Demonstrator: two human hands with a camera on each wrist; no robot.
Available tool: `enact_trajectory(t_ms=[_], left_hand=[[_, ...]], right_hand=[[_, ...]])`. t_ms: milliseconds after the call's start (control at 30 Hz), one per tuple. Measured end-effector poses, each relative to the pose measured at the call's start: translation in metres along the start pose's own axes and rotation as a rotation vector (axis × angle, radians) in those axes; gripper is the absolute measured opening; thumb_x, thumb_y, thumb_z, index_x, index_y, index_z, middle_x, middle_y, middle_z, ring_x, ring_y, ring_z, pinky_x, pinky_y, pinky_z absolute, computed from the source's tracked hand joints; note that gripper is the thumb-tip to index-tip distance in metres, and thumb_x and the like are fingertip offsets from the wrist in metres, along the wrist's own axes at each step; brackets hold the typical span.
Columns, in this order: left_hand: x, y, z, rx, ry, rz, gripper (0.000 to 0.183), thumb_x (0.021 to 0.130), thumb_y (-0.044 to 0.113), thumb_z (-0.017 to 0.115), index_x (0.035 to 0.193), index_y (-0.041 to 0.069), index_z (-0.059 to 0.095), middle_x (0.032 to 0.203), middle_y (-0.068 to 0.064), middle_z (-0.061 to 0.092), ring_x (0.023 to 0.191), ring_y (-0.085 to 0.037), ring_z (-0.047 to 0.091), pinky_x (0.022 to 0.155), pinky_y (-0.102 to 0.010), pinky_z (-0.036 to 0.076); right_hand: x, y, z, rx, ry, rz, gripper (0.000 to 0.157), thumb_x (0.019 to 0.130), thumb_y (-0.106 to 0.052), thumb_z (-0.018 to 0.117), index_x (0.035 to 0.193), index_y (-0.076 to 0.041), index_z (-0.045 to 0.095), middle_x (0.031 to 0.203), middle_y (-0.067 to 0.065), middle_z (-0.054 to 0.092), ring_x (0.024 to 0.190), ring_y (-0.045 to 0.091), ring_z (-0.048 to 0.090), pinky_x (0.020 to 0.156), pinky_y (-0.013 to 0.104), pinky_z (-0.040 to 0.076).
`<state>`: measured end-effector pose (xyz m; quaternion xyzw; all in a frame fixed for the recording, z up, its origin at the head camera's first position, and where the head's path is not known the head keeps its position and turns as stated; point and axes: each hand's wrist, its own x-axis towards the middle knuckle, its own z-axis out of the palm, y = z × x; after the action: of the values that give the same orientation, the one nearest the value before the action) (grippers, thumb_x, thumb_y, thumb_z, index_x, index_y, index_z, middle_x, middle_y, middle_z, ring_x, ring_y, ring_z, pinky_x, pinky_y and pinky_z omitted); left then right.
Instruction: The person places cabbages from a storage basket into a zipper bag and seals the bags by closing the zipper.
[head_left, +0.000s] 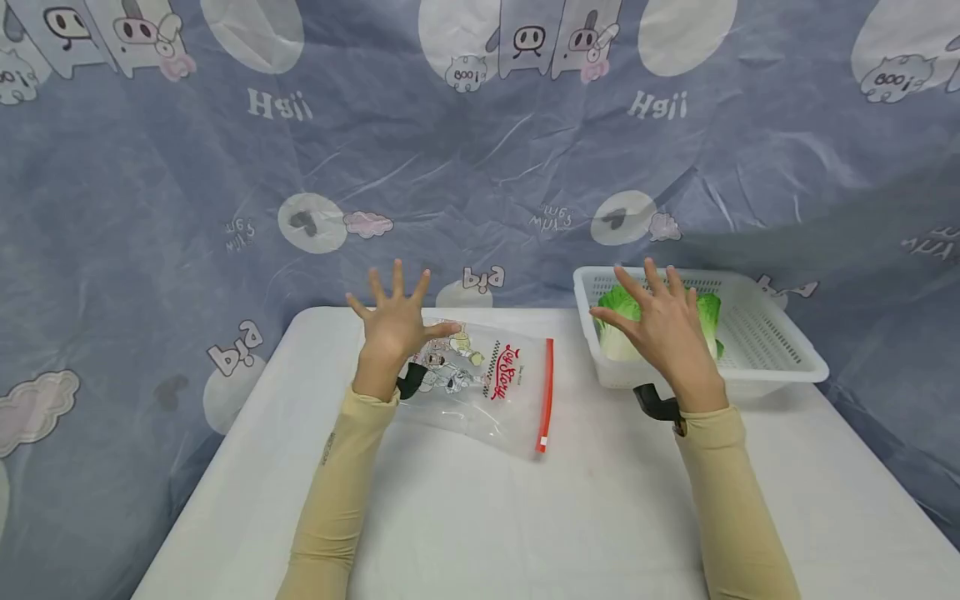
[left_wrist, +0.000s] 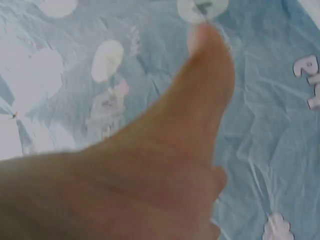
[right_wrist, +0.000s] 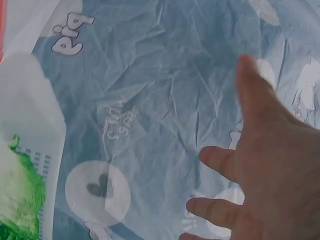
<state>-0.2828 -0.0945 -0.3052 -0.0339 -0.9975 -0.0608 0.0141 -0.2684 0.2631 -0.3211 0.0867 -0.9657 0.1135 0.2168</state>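
My left hand (head_left: 393, 329) is raised with its fingers spread, in front of a clear zip bag (head_left: 517, 417) in the head view. The bag lies flat on the table, its red zip strip to the right and red lettering on its face. My right hand (head_left: 669, 333) is also held up, fingers spread, before a white plastic basket (head_left: 780, 333). Green leafy cabbage (head_left: 618, 310) sits in the basket's left part, partly hidden by that hand. Neither hand holds anything. The right wrist view shows some of the cabbage (right_wrist: 20, 195) at its left edge.
A white table (head_left: 540, 525) spreads beneath the bag and basket. Behind it hangs a blue-grey patterned sheet (head_left: 450, 167) with cartoon prints. The basket stands near the table's back right edge. A black wrist mount (head_left: 657, 403) shows at the right wrist.
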Motion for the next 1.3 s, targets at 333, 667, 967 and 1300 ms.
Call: enact_trajectory(t_ms=[333, 667, 967, 1300], left_hand=[[0.003, 0.051, 0.029, -0.031, 0.225, 0.224, 0.075, 0.088, 0.061, 0.057, 0.14, 0.008, 0.048, 0.141, -0.024, 0.046, 0.122, -0.042, 0.052, 0.092, -0.052, 0.049], [0.009, 0.109, 0.091, -0.162, 0.12, 0.433, 0.031, 0.09, 0.033, 0.069, 0.1, 0.003, 0.065, 0.094, -0.01, 0.063, 0.083, -0.023, 0.065, 0.069, -0.033, 0.054], [0.018, 0.13, 0.144, -0.281, -0.088, 0.394, 0.029, 0.089, 0.031, 0.07, 0.092, 0.004, 0.06, 0.08, -0.003, 0.058, 0.066, -0.013, 0.052, 0.057, -0.026, 0.043], [0.016, 0.138, 0.163, -0.257, -0.13, 0.362, 0.031, 0.086, 0.031, 0.072, 0.09, 0.004, 0.057, 0.075, -0.002, 0.055, 0.06, -0.012, 0.049, 0.053, -0.026, 0.041]], right_hand=[[-0.012, -0.023, 0.02, 0.322, 0.07, -0.148, 0.048, 0.095, -0.037, 0.061, 0.135, -0.011, 0.056, 0.131, 0.018, 0.057, 0.113, 0.036, 0.058, 0.087, 0.052, 0.05], [-0.051, -0.02, 0.065, 0.578, -0.138, 0.008, 0.018, 0.097, -0.029, 0.059, 0.102, -0.012, 0.064, 0.078, 0.003, 0.064, 0.061, 0.015, 0.061, 0.052, 0.027, 0.05], [-0.077, -0.008, 0.115, 0.759, -0.354, 0.152, 0.009, 0.093, -0.005, 0.055, 0.094, 0.003, 0.059, 0.076, 0.021, 0.062, 0.053, 0.018, 0.059, 0.05, 0.029, 0.052], [-0.083, -0.001, 0.13, 0.819, -0.387, 0.213, 0.01, 0.093, -0.004, 0.054, 0.094, 0.005, 0.058, 0.076, 0.019, 0.062, 0.057, 0.016, 0.06, 0.052, 0.029, 0.055]])
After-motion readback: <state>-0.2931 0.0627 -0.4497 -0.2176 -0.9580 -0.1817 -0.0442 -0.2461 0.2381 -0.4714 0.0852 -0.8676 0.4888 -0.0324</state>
